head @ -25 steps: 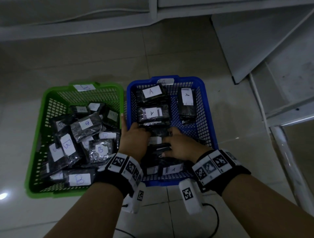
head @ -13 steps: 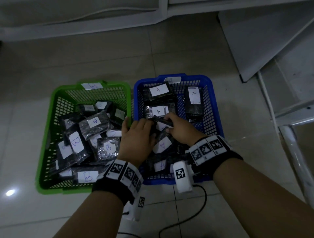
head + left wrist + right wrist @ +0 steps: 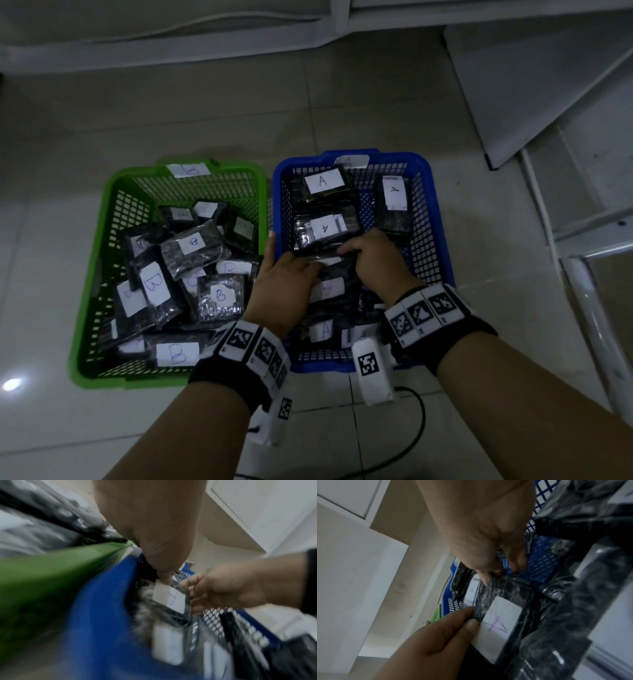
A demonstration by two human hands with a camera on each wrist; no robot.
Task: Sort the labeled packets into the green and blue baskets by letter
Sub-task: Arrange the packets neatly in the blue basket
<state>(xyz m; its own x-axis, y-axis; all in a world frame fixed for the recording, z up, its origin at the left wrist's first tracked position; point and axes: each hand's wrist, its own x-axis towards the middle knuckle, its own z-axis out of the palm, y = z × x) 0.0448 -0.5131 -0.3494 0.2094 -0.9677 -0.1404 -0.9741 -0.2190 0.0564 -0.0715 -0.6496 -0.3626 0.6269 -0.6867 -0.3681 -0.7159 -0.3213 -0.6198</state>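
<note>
The tiled floor (image 3: 342, 102) carries two plastic baskets that stand side by side and touch each other. The green basket (image 3: 102, 274) is on the left and has a paper tag with B on its far rim; it holds many dark packets with white labels that show the letter B (image 3: 156, 286). The blue basket (image 3: 435, 240) is on the right, and the packets with the letter A (image 3: 323, 180) lie in it, some flat near the far wall and some under the person's wrists. Both hands are inside the blue basket and hold one same packet (image 3: 501, 615), which has a white label with a purple A. The left hand (image 3: 287, 284) pinches its near edge, with the thumb on the label and the fingers curled below. The right hand (image 3: 376, 260) grips the opposite edge with curled fingers. Black bands with square markers sit on both wrists. A black cable (image 3: 416, 421) lies on the floor near the person.
</note>
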